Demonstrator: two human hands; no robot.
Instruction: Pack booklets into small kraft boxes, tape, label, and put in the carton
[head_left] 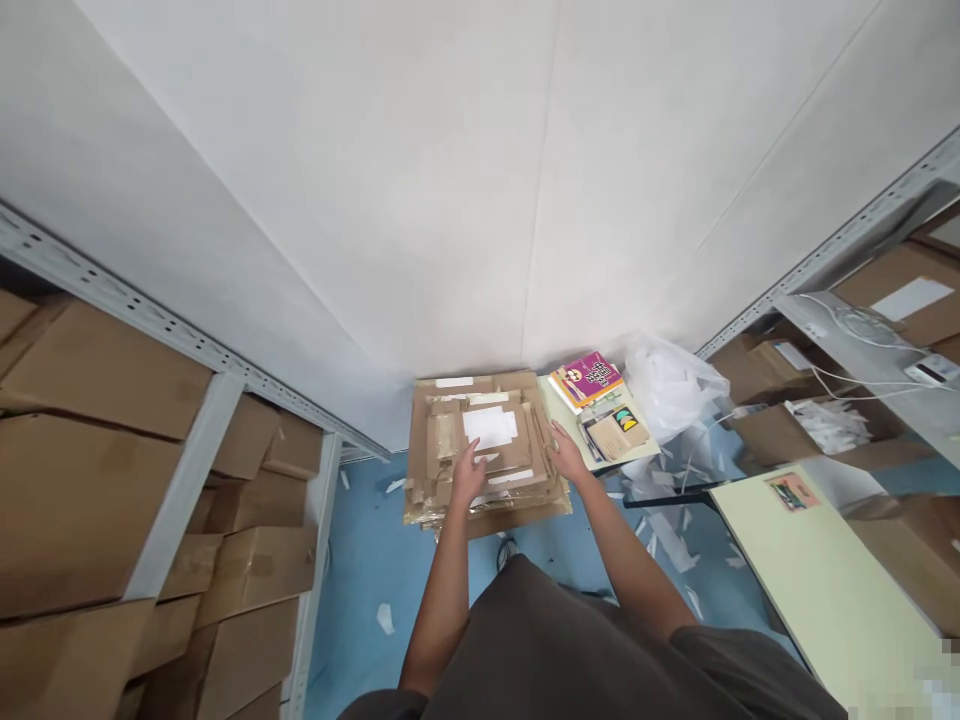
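A stack of flattened cardboard boxes lies in front of me, several layers deep, with clear tape along its edges. On its top piece sits a white paper label. My left hand is over the near left part of the top piece, fingers stretched out beside the label. At the stack's right side is my right hand, its fingers apart and close to the cardboard edge. Neither hand is visibly gripping anything; whether the fingertips press on the cardboard cannot be made out.
Books lie on a pale small table right of the stack, near a white plastic bag. Shelves with cardboard boxes stand left. A pale table is at right. Paper scraps litter the blue floor.
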